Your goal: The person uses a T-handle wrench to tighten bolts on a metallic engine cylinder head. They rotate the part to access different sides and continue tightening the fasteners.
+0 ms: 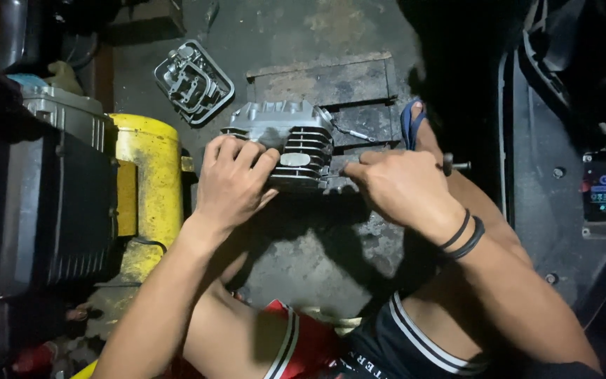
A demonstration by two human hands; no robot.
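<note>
While the left hand steadies it, the finned engine cylinder touches the right hand.

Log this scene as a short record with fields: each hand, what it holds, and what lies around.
left hand: grips finned cylinder head
right hand: at the head's right side, holding a tool, kind unclear
head rests on: wood block
behind: metal cover on concrete floor
left: yellow container

The scene is dim, lit from near the camera, so the centre of the concrete floor is bright while the edges fall into black. Focus is fairly sharp at the centre; the arms cast dark shadows beneath.
</note>
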